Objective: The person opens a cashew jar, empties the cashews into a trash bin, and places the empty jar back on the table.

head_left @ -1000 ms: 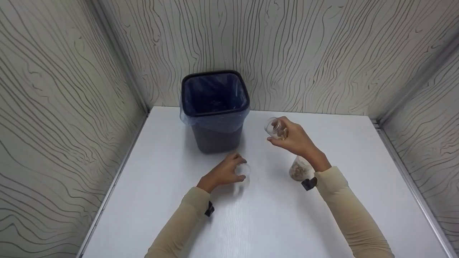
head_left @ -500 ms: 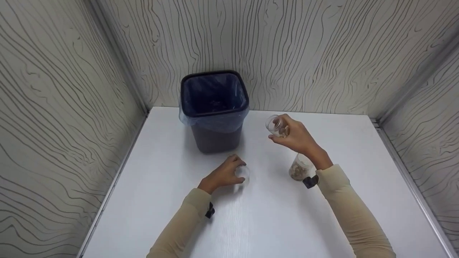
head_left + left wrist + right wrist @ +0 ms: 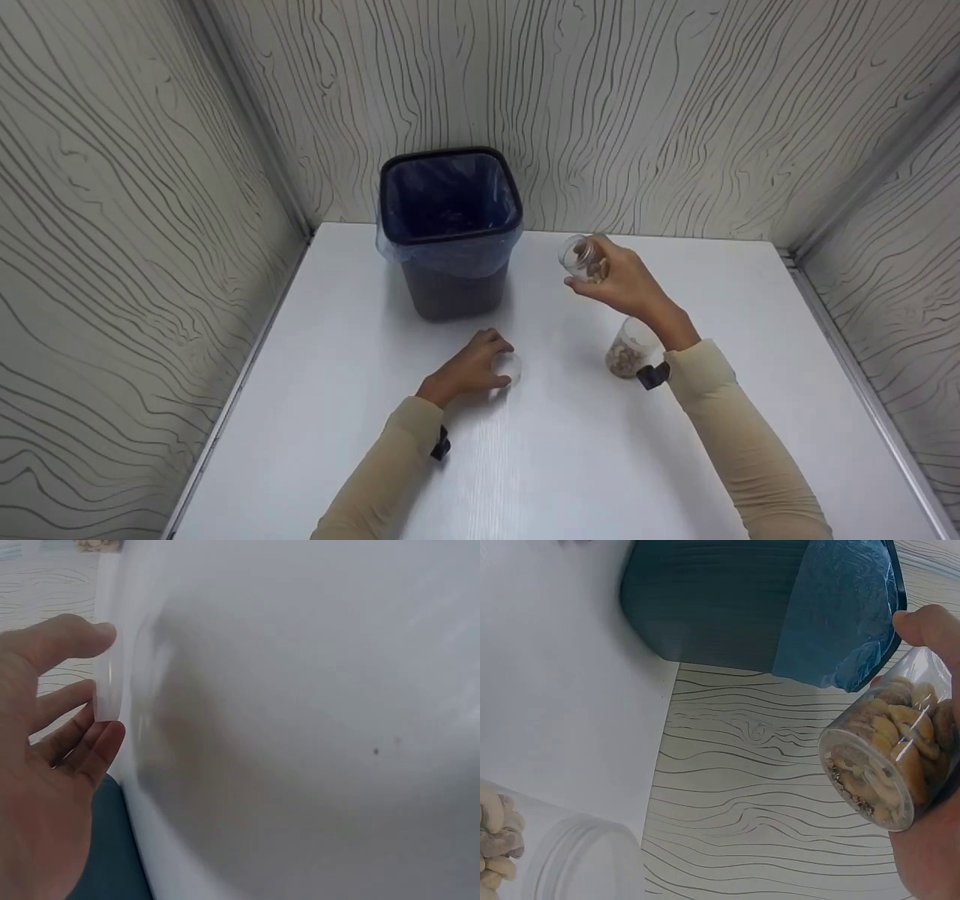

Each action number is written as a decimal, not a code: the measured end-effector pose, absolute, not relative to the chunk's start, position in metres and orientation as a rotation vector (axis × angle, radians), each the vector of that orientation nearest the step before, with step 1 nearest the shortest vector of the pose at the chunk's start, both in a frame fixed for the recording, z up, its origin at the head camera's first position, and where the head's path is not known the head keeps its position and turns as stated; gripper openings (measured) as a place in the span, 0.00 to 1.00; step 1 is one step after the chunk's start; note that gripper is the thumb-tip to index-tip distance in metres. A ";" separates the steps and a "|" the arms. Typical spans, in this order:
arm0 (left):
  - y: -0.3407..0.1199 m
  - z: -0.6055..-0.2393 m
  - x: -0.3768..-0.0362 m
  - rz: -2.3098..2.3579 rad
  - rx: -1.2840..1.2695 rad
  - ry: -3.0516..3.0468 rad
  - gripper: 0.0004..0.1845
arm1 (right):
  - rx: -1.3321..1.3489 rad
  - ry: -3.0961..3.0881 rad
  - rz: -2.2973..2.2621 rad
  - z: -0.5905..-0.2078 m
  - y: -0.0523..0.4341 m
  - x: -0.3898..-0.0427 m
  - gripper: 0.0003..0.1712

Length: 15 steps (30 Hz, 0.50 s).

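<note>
My left hand (image 3: 472, 367) pinches a clear round lid (image 3: 508, 367) by its rim, thumb on one side and fingers on the other. Edge-on in the left wrist view, the lid (image 3: 109, 682) is low by the white tabletop; I cannot tell if it touches. Raised above the table, my right hand (image 3: 628, 282) grips a clear jar with tan and brown nuts (image 3: 900, 739), cashews by their curved shape. That jar is tilted, its uncovered mouth towards the bin. A second clear jar of similar nuts (image 3: 625, 357) stands uncovered on the table below my right forearm.
A dark bin (image 3: 454, 292) with a bluish plastic liner stands at the back left of the white table (image 3: 540, 465). Patterned panels (image 3: 600, 112) enclose the back and both sides.
My right hand has risen slightly and shifted a little right with its jar. The left hand has come slightly nearer with the lid, which now lies flatter. Second jar and bin are unmoved.
</note>
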<state>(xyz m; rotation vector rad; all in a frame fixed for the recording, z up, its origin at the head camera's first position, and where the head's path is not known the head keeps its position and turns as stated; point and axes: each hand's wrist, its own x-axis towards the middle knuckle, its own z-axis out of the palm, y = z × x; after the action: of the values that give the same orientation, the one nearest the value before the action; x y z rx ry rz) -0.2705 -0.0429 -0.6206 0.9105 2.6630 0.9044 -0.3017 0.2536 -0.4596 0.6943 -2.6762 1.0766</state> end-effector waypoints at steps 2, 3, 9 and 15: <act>-0.043 -0.623 -0.270 0.911 0.892 2.661 0.28 | 0.697 -2.677 1.073 -0.458 0.254 -0.302 0.29; -0.043 -0.624 -0.270 0.909 0.884 2.661 0.28 | 0.699 -2.677 1.069 -0.457 0.254 -0.302 0.29; -0.042 -0.630 -0.271 0.902 0.873 2.660 0.29 | 0.690 -2.686 1.047 -0.454 0.253 -0.303 0.30; -0.042 -0.631 -0.272 0.893 0.880 2.670 0.29 | 0.701 -2.680 1.038 -0.452 0.254 -0.304 0.29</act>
<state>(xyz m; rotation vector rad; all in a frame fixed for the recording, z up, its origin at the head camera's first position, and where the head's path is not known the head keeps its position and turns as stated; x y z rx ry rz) -0.2720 -0.0417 -0.6315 0.8802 2.6699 0.8934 -0.3042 0.2544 -0.4520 0.7009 -2.6799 1.0376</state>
